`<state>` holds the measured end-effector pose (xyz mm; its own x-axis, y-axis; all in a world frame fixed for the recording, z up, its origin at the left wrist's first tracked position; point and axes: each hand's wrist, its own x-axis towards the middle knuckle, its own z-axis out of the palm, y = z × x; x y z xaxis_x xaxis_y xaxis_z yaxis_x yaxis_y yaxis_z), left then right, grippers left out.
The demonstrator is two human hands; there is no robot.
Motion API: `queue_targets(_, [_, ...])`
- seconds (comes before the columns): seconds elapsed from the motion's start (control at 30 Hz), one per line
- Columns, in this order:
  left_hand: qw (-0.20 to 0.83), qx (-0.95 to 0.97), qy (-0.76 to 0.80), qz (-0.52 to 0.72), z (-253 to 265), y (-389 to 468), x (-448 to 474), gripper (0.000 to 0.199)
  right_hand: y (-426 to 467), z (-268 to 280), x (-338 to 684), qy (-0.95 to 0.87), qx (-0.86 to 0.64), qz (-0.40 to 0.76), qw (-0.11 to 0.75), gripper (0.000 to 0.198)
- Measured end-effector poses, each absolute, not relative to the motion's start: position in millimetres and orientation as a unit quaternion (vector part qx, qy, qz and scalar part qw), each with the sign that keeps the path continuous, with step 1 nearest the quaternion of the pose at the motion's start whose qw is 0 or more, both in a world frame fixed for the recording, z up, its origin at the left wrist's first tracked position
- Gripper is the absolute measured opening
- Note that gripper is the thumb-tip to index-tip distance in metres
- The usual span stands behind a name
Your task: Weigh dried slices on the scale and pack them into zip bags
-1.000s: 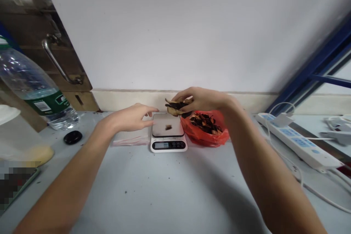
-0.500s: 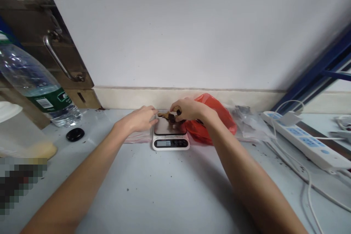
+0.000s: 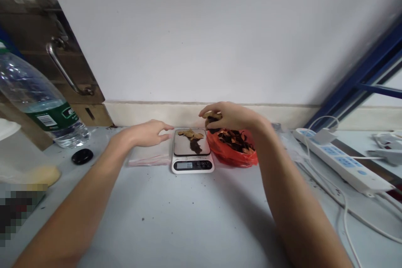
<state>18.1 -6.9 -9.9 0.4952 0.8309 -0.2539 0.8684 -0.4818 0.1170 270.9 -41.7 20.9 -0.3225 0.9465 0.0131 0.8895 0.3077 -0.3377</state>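
Observation:
A white kitchen scale (image 3: 176, 169) stands at the middle of the table against the wall, its display reading 0.0. Pieces of brown dried peel (image 3: 192, 137) lie on its metal plate. My right hand (image 3: 234, 115) is just above the plate's right side, with fingers curled round some dried peel (image 3: 210, 121). Beneath that wrist, a red plastic bag (image 3: 230, 155) lies open, full of dark brown dried pieces (image 3: 237, 140). My left hand (image 3: 147, 132) holds nothing; its thumb and fingers are apart, close to the scale's left edge. Flat clear plastic bags (image 3: 149, 158) lie below it.
At the left are a large water bottle (image 3: 47, 100), a cloudy plastic container (image 3: 19, 155) and a black round lid (image 3: 82, 156). A white power strip (image 3: 345, 161) with trailing cables lies at the right. Behind is the wall (image 3: 188, 42).
My right hand has risen off the plate and moved right, with peel in it. Other peel stays on the scale. My left hand has shifted slightly left. The red bag's contents now show.

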Motion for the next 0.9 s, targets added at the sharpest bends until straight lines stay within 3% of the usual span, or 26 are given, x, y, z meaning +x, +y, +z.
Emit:
queue_targets(0.17, [0.129, 0.833, 0.512, -0.166, -1.0, -5.4, 0.5, 0.060, -47.5, 27.6, 297.6, -0.811, -0.552, 0.149, 0.124, 0.046])
queue_targets(0.43, [0.141, 0.822, 0.520, -0.182, -3.0, -10.0, 6.1, 0.056, -50.9, 32.7, 319.0, -0.788, -0.590, 0.151, 0.092, 0.048])
queue_targets(0.6, [0.134, 0.828, 0.511, -0.188, -8.7, -9.8, 12.7, 0.037, -43.4, 25.8, 324.5, -0.768, -0.620, 0.160, 0.033, 0.051])
queue_targets(0.9, [0.146, 0.817, 0.521, -0.199, -9.5, -11.3, 16.2, 0.026, -33.7, 12.6, 321.2, -0.740, -0.647, 0.185, 0.026, 0.021])
